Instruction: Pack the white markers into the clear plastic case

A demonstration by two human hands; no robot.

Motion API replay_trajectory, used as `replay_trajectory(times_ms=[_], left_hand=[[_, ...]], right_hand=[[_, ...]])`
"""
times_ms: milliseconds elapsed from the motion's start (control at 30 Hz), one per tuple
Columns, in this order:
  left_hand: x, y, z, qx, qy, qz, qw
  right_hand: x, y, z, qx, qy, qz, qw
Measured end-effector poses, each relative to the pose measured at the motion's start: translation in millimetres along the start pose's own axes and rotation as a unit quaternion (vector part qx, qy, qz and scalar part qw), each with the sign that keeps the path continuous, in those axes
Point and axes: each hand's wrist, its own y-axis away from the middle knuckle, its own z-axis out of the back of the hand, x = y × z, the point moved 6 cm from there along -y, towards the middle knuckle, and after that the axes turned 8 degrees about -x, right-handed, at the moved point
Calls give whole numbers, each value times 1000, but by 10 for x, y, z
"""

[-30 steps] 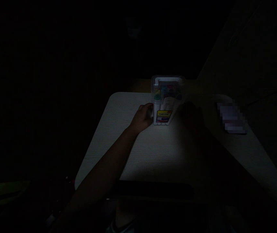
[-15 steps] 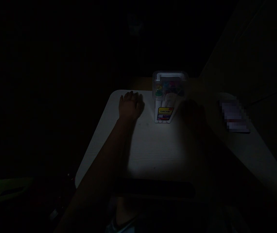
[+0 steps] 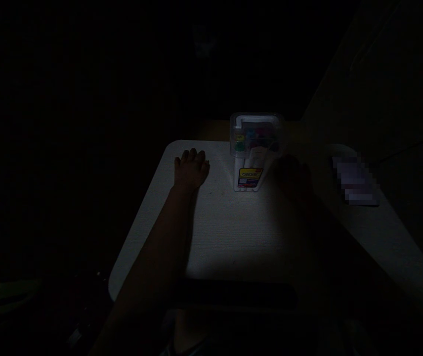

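A clear plastic case of markers (image 3: 248, 153) stands upright on the white table, with a white handle on its lid, coloured caps inside and a yellow and dark label low on its front. To its left, my left hand (image 3: 191, 170) lies palm down on the tabletop with the fingers spread, apart from the case and holding nothing. On the other side, deep in shadow, is my right hand (image 3: 292, 173), close to the case's right side. Darkness hides its fingers, and whether it touches the case I cannot tell.
The white table (image 3: 226, 222) has rounded corners and a dark slot-like strip (image 3: 233, 292) along its near edge. A blurred-out flat object, perhaps a phone (image 3: 356, 180), lies at the right. Something green (image 3: 7, 296) shows at the lower left. The surroundings are very dark.
My left hand has shifted slightly left and nearer to me, and its fingers are now flatter and more spread. The case and my right hand look much the same. The view has tilted slightly.
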Motion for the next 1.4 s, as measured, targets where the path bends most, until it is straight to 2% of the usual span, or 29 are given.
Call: replay_trajectory(times_ms=[933, 1267, 1400], left_hand=[[-43, 29, 34, 17, -41, 3, 999], [-43, 27, 55, -21, 4, -2, 1000], [-47, 5, 56, -50, 99, -41, 993]], right_hand=[[-42, -5, -8, 27, 5, -21, 999], [-36, 16, -23, 20, -13, -5, 1000], [-44, 3, -26, 9, -10, -10, 1000]])
